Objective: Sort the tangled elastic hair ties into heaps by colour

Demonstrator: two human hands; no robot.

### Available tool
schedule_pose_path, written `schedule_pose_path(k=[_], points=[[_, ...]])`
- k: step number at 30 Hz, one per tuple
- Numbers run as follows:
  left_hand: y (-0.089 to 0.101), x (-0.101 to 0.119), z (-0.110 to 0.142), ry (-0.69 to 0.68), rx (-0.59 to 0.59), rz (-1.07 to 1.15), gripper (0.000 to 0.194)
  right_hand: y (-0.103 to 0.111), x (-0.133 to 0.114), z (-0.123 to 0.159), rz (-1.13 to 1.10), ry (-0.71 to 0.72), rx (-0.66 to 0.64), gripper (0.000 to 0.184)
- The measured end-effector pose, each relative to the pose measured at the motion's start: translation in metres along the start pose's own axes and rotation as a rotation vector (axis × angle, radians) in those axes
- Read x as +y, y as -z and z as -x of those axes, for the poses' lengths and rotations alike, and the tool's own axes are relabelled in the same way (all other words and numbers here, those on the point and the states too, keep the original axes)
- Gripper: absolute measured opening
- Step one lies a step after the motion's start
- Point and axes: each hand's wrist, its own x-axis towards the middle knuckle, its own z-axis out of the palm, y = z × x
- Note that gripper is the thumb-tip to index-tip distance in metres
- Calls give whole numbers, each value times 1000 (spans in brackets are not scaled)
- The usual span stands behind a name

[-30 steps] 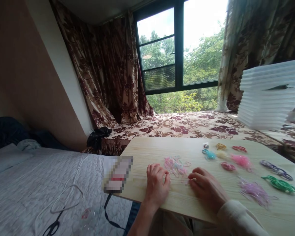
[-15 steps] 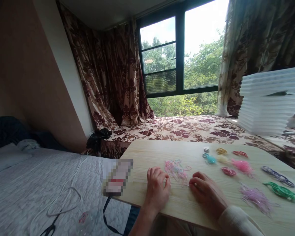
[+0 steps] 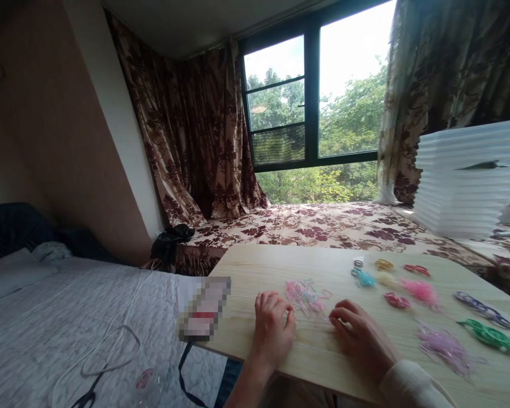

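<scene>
Loose pink and pastel bands (image 3: 308,296), thin and looped like small rubber bands, lie in a tangled heap on the pale wooden table (image 3: 255,263). My left hand (image 3: 274,326) rests on the table just left of the heap, fingers loosely bent, a gap between thumb and forefinger, nothing visible in it. To the lower right of the heap is my right hand (image 3: 361,337), its fingers a little apart and no held thing visible. A faint, thin strand shows on the wood near its fingertips, too indistinct to name.
Sorted by colour on the right are blue bands (image 3: 365,278), hot pink bands (image 3: 420,290), lilac bands (image 3: 446,348), green bands (image 3: 488,336) and dark purple loops (image 3: 483,309). A blurred-out flat object (image 3: 206,310) lies at the left edge, beside the bed (image 3: 153,306).
My right hand has shifted slightly right and its fingers have loosened. My left hand stays almost where it was. The whole view has moved a little.
</scene>
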Motion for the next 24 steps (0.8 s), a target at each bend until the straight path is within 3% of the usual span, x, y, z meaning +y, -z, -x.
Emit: schedule_pose_path(k=[24], points=[[1, -5, 1, -10, -29, -22, 12, 0, -3, 0, 56, 28, -48, 31]])
